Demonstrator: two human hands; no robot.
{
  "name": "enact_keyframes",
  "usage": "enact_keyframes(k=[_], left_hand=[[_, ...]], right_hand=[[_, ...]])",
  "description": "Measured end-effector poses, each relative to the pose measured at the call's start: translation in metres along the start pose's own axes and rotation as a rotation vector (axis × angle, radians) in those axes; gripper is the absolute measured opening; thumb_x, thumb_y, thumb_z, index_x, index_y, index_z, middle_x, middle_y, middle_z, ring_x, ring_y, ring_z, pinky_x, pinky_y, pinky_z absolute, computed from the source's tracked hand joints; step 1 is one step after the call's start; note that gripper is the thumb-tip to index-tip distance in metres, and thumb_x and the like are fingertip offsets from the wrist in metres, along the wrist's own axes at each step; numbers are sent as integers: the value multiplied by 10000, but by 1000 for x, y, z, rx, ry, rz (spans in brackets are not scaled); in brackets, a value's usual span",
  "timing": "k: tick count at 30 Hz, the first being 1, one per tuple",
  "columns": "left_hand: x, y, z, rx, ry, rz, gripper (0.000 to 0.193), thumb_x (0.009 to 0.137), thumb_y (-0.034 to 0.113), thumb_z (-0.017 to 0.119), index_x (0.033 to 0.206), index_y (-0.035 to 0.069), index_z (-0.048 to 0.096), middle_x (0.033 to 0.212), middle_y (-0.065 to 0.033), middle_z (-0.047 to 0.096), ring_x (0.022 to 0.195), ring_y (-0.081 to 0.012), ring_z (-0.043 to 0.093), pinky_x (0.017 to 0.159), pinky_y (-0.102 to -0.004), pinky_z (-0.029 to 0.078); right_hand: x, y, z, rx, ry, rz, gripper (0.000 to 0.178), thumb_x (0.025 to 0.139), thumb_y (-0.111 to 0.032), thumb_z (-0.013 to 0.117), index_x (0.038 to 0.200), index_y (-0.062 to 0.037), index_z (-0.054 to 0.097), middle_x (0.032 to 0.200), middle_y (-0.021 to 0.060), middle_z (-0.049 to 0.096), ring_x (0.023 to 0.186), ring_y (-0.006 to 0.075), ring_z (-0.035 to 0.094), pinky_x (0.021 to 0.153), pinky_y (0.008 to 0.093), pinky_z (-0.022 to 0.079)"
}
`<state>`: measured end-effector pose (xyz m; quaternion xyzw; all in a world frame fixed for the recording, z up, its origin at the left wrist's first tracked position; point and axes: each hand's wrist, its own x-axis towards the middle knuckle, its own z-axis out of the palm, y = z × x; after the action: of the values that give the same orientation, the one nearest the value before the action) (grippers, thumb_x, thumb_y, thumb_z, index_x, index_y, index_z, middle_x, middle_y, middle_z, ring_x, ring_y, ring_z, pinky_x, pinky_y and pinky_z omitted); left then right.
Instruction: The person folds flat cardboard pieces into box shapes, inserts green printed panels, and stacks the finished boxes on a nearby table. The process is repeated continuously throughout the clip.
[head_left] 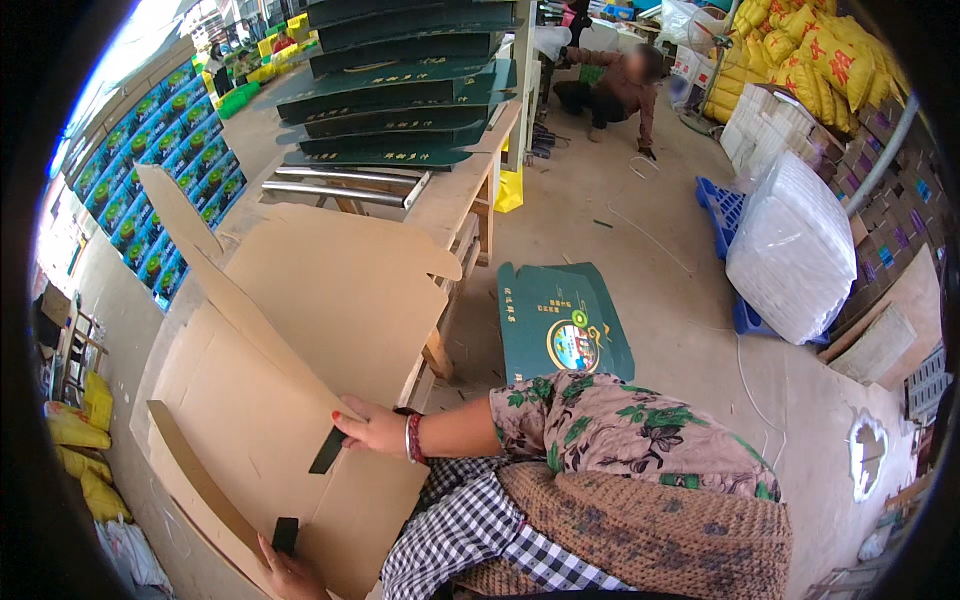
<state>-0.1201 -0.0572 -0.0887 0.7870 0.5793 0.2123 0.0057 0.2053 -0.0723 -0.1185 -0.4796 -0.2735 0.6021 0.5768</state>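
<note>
A large brown cardboard box blank (245, 380) lies on the table before me, partly folded, its plain side up. One long flap stands up across its middle, and another is raised along its near left edge. My right hand (375, 426) pinches the end of the middle flap, next to a dark green tab (327, 450). At the lower edge, my left hand (290, 574) is closed on the end of the left flap, beside a second dark green tab (286, 535). Part of the left hand is cut off by the picture's rim.
Dark green box trays (390, 125) are stacked on a wooden table (478, 165) ahead. A printed green carton sheet (565, 320) lies on the right. Further off are a white wrapped bundle (795, 250), a blue pallet (722, 215), yellow sacks (800, 60) and a crouching person (620, 85).
</note>
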Motion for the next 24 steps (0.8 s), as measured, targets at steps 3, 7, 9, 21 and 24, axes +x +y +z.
enact_keyframes(k=[3, 7, 9, 21, 24], left_hand=[[-8, -16, 10, -65, 28, 49, 421, 911, 65, 480, 1330, 96, 510, 1194, -261, 565, 914, -424, 603, 749, -456, 514], [-16, -26, 28, -229, -83, -71, 542, 861, 44, 498, 1394, 83, 411, 1180, -341, 524, 1016, -464, 553, 865, -480, 470], [-35, -72, 64, 81, -36, 167, 621, 849, 35, 493, 1443, 74, 318, 1228, -353, 482, 1111, -475, 501, 964, -480, 423], [-55, -6, -3, -4, -447, 249, 1011, 729, 161, 717, 1457, -52, 48, 1355, -431, 282, 1258, -542, 322, 1077, -469, 312], [-52, 9, -8, -15, -498, 159, 1166, 625, 133, 812, 1470, -13, 21, 1386, -403, 265, 1289, -517, 295, 1083, -454, 302]], right_hand=[[-3, 13, 2, -204, -89, -127, 584, 973, -438, 464, 1407, -73, 326, 1078, 48, 514, 845, 117, 519, 789, 275, 481], [15, 27, 2, -133, 34, -207, 542, 966, -410, 482, 1336, -20, 413, 969, 66, 560, 745, 142, 546, 699, 293, 486], [24, 29, -4, -124, 4, -183, 485, 963, -422, 483, 1284, -60, 458, 977, 45, 560, 750, 132, 534, 704, 282, 484], [24, 12, -22, 160, -31, 15, 744, 931, -481, 530, 1471, -97, 192, 1428, 81, 336, 982, 154, 510, 894, 302, 468], [9, -11, -17, 104, 1, 103, 779, 923, -484, 539, 1468, -59, 180, 1427, 99, 341, 967, 161, 536, 887, 304, 480]])
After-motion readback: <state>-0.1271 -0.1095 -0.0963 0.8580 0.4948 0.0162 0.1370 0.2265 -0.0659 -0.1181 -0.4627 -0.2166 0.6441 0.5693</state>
